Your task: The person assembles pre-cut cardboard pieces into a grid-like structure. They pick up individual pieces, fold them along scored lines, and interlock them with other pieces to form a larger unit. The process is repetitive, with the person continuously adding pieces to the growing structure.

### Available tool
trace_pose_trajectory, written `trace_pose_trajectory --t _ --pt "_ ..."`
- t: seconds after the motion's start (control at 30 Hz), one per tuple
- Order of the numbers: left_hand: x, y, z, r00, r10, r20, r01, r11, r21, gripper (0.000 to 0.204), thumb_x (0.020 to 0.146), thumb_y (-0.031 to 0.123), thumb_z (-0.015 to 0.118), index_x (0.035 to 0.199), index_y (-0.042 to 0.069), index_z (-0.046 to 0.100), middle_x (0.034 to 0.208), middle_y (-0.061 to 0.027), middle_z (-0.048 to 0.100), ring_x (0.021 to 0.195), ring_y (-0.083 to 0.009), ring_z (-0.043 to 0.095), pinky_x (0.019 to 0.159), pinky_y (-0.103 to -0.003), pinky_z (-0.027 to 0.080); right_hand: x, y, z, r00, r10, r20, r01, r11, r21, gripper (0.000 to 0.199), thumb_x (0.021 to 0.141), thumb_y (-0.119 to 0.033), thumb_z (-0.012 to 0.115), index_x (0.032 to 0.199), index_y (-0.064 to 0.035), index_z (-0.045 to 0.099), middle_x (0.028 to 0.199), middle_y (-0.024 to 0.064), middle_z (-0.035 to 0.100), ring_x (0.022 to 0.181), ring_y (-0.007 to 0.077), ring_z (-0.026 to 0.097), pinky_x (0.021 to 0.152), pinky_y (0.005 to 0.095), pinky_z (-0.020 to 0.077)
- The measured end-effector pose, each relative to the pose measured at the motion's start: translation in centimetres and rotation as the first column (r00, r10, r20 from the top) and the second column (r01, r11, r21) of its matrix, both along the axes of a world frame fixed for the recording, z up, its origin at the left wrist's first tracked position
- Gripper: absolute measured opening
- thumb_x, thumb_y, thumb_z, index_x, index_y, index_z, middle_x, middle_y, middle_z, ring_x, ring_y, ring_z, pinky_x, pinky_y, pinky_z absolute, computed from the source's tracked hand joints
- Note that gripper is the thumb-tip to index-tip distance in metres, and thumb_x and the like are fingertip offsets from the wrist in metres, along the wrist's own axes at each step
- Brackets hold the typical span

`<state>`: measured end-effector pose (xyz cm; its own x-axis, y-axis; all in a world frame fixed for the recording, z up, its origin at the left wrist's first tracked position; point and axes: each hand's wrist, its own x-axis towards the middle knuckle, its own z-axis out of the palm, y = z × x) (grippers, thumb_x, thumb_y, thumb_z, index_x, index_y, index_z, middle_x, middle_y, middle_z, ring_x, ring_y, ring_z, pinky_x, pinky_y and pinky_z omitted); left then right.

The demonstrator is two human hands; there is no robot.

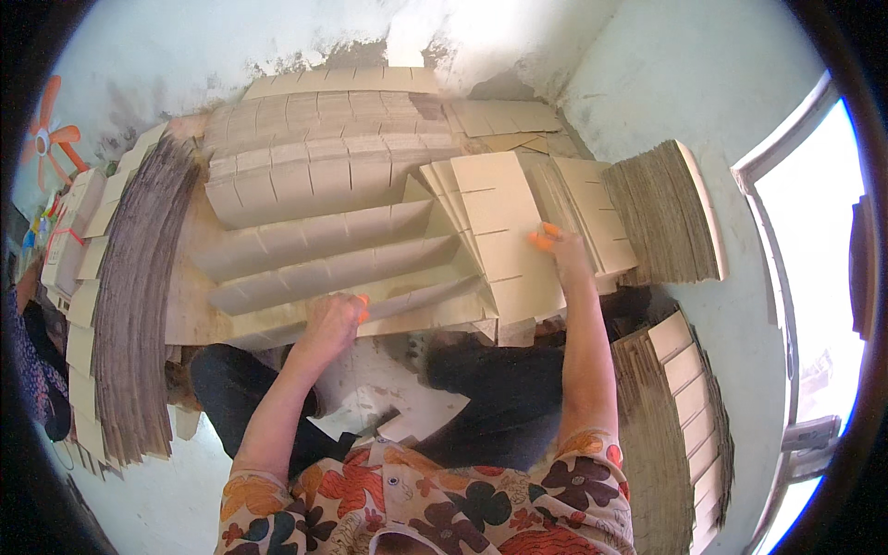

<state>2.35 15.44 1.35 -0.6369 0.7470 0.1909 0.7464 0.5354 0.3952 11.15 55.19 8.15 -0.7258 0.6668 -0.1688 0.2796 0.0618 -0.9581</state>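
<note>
My left hand [335, 320], with an orange fingertip cover, is closed at the nearest upright slotted cardboard strip [421, 300]; the exact grip is partly hidden. My right hand [561, 246], also with orange fingertip covers, pinches the right edge of a pale slotted cardboard strip [499, 222] that leans on a bundle of like strips. Between and beyond my hands, more slotted strips [347, 264] stand on edge in rows across a board [190, 310]. Behind them a dense row of slotted strips [305, 180] is packed together.
Tall cardboard stacks stand at the left [139, 305], far right [661, 213] and lower right [657, 407]. Flat sheets [509, 117] lie by the back wall. An orange-bladed fan [43, 139] is at far left, a bright opening [814, 231] at right. My knees are under the board.
</note>
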Motion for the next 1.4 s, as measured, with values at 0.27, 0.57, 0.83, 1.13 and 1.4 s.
trace_pose_trajectory --t 0.27,0.57,0.83,1.13,1.4 --pt "0.9 0.4 2.9 0.998 0.021 -0.057 -0.015 0.995 0.097 0.033 0.075 0.023 0.072 0.099 0.002 0.062 0.081 -0.0173 0.063 0.083 -0.0350 0.061 0.071 -0.046 0.047 1.3 1.7 4.3 0.999 0.017 -0.033 -0.012 0.990 0.138 0.043 0.079 -0.013 0.074 0.116 0.0041 0.061 0.088 0.0100 0.068 0.074 0.0137 0.063 0.063 0.0295 0.0529" --pt "0.1 5.1 1.5 0.995 -0.060 -0.079 0.068 0.993 0.100 0.031 0.076 0.022 0.070 0.099 0.002 0.062 0.080 -0.0157 0.065 0.079 -0.0343 0.062 0.068 -0.045 0.050 -2.7 -11.4 9.4 0.913 0.344 0.218 -0.375 0.501 0.780 0.049 0.080 -0.010 0.070 0.126 -0.0001 0.055 0.075 0.0234 0.064 0.065 0.0249 0.066 0.059 0.0357 0.0489" --pt "0.5 7.4 0.2 0.998 -0.057 -0.027 0.062 0.967 0.247 0.006 0.071 0.005 0.059 0.069 0.002 0.055 0.071 -0.0179 0.061 0.070 -0.0371 0.061 0.060 -0.046 0.048 -4.5 -11.5 6.2 0.895 0.441 0.071 -0.304 0.484 0.820 0.048 0.079 -0.006 0.072 0.125 -0.0038 0.058 0.071 0.0257 0.057 0.053 0.0217 0.049 0.057 0.0327 0.0460" --pt "0.3 7.4 -0.4 0.998 -0.058 -0.030 0.063 0.968 0.242 0.006 0.073 0.006 0.064 0.080 0.005 0.064 0.068 -0.0163 0.062 0.065 -0.0347 0.062 0.056 -0.045 0.049 -5.4 -11.4 4.7 0.831 0.530 0.168 -0.431 0.423 0.797 0.049 0.078 0.000 0.068 0.126 -0.0027 0.056 0.081 0.0257 0.064 0.069 0.0287 0.066 0.065 0.0340 0.0508" --pt "0.3 7.8 -0.7 0.999 -0.042 -0.029 0.049 0.950 0.307 0.003 0.074 0.005 0.062 0.076 0.005 0.064 0.066 -0.0171 0.060 0.064 -0.0353 0.061 0.055 -0.046 0.049 -7.3 -11.4 -0.7 0.753 0.625 0.208 -0.511 0.356 0.782 0.048 0.080 0.002 0.064 0.126 -0.0008 0.054 0.086 0.0311 0.059 0.076 0.0439 0.061 0.067 0.0401 0.0502"
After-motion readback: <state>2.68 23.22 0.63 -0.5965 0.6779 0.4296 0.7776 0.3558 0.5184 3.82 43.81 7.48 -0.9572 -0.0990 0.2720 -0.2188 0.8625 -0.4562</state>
